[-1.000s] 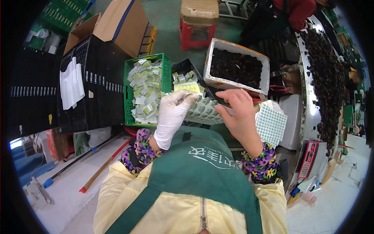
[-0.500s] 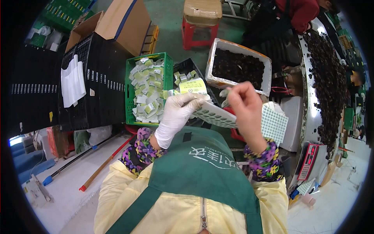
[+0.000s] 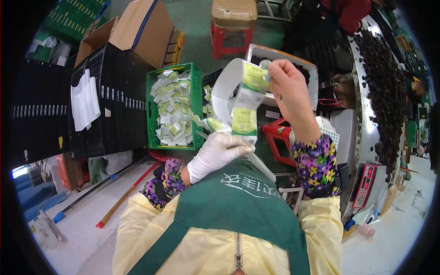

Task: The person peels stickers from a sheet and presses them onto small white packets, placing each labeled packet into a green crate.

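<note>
My left hand (image 3: 217,153), in a white glove, is closed round the end of a white tray (image 3: 261,168), which tilts edge-on against the apron. Beside its fingers a strip of green-and-white labels (image 3: 244,120) loops upward. My bare right hand (image 3: 291,85) pinches the strip's upper end, above and to the right of the left hand. Left of the strip, a green crate (image 3: 197,91) holds several small green-and-white packets (image 3: 173,107).
A white foam box (image 3: 313,75) with dark contents stands beyond my right hand. Below it is a red stool (image 3: 279,137). Dark pieces cover a long table (image 3: 364,96) at right, near a red scale (image 3: 365,185). Another person (image 3: 353,13) is at upper right. Black crates (image 3: 114,101) stand left.
My right hand has moved up and away, with the label strip now stretched in a loop. The tray has turned edge-on and dropped lower with my left hand.
</note>
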Motion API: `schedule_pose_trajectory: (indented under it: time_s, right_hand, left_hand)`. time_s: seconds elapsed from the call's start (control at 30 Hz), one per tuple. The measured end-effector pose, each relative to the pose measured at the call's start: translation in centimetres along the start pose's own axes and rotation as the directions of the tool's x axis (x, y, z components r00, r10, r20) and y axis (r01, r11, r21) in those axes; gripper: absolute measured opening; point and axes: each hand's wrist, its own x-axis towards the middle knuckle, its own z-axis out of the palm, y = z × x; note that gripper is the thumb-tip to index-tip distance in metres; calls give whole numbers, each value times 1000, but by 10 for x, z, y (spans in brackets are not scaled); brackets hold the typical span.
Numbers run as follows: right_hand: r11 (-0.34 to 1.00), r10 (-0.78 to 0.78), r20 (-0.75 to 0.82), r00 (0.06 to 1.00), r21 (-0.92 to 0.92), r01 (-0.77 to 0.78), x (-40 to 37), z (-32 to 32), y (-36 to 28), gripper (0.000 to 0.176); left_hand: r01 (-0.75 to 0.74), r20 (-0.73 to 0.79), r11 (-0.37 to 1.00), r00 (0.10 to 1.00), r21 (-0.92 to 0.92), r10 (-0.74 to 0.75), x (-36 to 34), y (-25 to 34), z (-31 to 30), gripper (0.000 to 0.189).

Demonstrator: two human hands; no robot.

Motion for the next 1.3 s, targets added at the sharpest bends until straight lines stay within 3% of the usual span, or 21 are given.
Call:
schedule_pose_trajectory:
  time_s: [0.07,0.13,0.17,0.2,0.27,0.37,0.5,0.57,0.63,0.73,0.77,0.8,0.87,0.9,0.93,1.0,1.07,1.1,1.13,1.2,1.3]
  right_hand:
    - [998,44,-61,997,-46,-47,-16,0,10,8]
    - [966,-10,-32,999,-257,1,-38,-4,23,6]
    - [959,46,-28,999,-277,-52,-47,-5,28,8]
    - [950,100,-28,995,-296,-104,-56,-5,32,9]
    - [953,113,-5,994,-283,-110,-66,-3,40,13]
    - [943,119,-21,993,-310,-120,-72,1,41,14]
    - [929,71,-1,998,-365,-66,-73,1,47,17]
    - [912,56,16,998,-407,-45,-73,1,45,21]
    - [517,11,13,1000,-856,5,-75,2,33,29]
    - [606,29,16,999,-795,-4,-60,-18,43,36]
    - [810,42,107,993,-586,29,-56,-24,53,30]
    - [810,44,109,993,-586,28,-55,-21,50,30]
    - [870,256,248,934,-481,-111,-55,-13,37,21]
    - [864,266,233,935,-487,-124,-50,-11,31,14]
    - [945,154,219,963,-317,-79,-46,-7,29,14]
    - [982,84,144,986,-181,-57,-34,-5,17,16]
    - [979,60,95,994,-200,-40,-23,-16,27,17]
    - [974,38,48,998,-224,-26,-21,-14,27,18]
    - [974,39,51,998,-224,-27,-24,-11,25,18]
    - [968,49,-150,987,-235,-83,-40,-1,17,21]
    - [937,-27,-93,995,-350,-7,-59,-7,35,21]
  left_hand:
    - [-46,-49,998,998,42,48,1,6,-4,16]
    - [21,-176,999,984,-41,-27,1,5,-5,15]
    - [-75,-210,996,974,54,85,2,5,-6,14]
    - [-74,-213,996,973,53,84,3,5,-8,14]
    - [-236,-212,895,919,379,332,5,6,-11,14]
    - [-235,-233,850,896,471,377,7,8,-10,14]
    - [-313,-213,833,870,457,444,8,10,-7,14]
    - [-244,-221,824,889,512,401,6,7,-6,15]
    - [-269,-213,801,874,535,436,7,-1,-5,16]
    - [-311,-184,763,854,567,486,7,-1,-8,17]
    - [-326,-166,748,851,578,499,7,0,-9,18]
    - [-324,-168,749,851,578,498,7,4,-9,18]
    - [-398,-118,805,863,440,491,8,11,-9,14]
    - [-399,-115,805,864,439,491,8,10,-8,14]
    - [-351,-56,833,909,428,412,6,8,-8,13]
    - [-301,6,855,944,422,329,1,6,-4,12]
    - [-124,26,989,992,83,122,-4,6,3,12]
    - [-48,19,999,999,26,47,-4,8,3,14]
    - [-47,17,999,999,26,46,-4,10,1,14]
    - [-72,-76,987,994,141,84,-2,12,-3,15]
    - [-89,-148,989,983,117,106,-1,5,-5,15]
